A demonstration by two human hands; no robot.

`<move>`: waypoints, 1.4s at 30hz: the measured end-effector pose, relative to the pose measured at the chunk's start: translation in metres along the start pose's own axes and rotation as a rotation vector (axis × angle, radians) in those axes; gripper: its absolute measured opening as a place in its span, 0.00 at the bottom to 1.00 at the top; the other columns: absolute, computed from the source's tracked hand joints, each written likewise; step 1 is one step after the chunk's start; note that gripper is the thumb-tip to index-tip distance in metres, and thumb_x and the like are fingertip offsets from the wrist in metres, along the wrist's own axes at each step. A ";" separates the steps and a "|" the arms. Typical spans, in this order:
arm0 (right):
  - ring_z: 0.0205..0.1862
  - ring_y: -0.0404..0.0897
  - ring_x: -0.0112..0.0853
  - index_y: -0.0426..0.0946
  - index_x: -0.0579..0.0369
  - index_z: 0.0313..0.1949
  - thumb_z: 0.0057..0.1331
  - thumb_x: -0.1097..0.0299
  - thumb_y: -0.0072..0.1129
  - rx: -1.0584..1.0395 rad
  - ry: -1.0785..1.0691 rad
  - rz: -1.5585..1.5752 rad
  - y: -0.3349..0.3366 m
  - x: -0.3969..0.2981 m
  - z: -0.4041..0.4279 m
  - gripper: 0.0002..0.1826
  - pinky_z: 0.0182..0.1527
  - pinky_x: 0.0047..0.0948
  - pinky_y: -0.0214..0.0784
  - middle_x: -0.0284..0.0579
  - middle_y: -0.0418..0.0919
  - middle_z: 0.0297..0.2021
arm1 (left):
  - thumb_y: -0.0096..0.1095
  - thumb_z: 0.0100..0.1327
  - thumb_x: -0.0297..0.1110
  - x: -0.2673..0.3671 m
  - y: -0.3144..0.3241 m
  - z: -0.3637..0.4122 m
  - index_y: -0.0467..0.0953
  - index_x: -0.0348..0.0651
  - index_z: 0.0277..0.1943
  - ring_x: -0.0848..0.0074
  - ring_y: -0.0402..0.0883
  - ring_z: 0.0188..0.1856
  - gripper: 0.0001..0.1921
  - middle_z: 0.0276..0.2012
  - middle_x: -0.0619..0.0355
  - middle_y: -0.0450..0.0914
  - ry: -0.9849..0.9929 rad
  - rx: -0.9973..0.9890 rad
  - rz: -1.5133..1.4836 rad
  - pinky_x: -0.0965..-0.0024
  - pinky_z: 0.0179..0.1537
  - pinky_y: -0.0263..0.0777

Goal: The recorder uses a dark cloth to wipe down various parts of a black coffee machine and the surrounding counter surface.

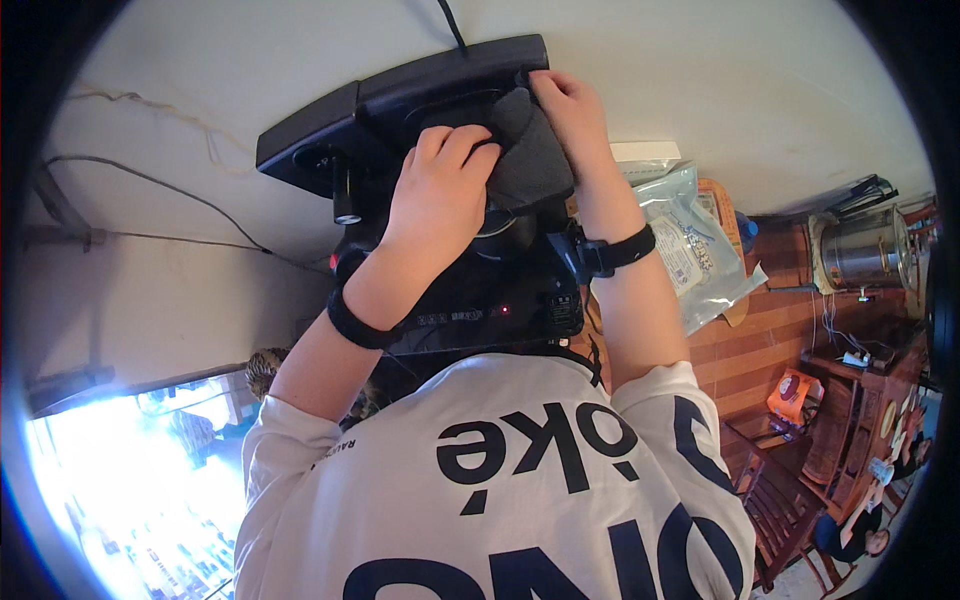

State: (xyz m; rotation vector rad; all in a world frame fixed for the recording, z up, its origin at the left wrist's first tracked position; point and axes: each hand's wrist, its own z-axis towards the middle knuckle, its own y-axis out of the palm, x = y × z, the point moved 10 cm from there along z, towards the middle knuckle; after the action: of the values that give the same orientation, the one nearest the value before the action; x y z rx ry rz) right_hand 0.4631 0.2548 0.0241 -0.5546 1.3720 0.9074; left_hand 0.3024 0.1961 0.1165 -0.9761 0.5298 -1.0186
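Observation:
A dark grey cloth point(529, 161) is folded over the right part of a black appliance point(442, 75) that stands before me against a pale wall. My right hand point(576, 112) pinches the cloth's upper edge near the appliance's far right corner. On the cloth's left edge lies my left hand point(444, 169), its fingers curled and their tips partly hidden. A short black cylinder point(345, 196) projects from the appliance at left. Closer to my chest, a glossy black control panel point(465, 319) shows a small red light.
A power cord point(452, 26) rises from the appliance. To the right lie a clear plastic bag point(679, 247) bearing writing and a white box point(643, 154). Farther off are a metal pot point(862, 247), a wooden chair point(780, 495) and people. A bright opening point(135, 480) is at lower left.

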 end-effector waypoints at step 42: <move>0.30 0.79 0.43 0.80 0.58 0.32 0.58 0.63 0.58 0.067 0.012 -0.377 -0.023 0.112 -0.020 0.11 0.36 0.35 0.69 0.54 0.79 0.26 | 0.54 0.51 0.24 0.029 0.120 -0.121 0.74 0.39 0.34 0.60 0.74 0.39 0.06 0.35 0.52 0.71 -0.236 -0.386 -0.536 0.63 0.39 0.71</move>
State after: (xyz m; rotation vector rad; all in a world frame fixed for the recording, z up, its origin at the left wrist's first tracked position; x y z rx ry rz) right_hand 0.4645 0.2506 -0.0917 -0.7378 1.2485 0.5515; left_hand 0.2792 0.1409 -0.0457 -1.6164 0.2717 -1.2761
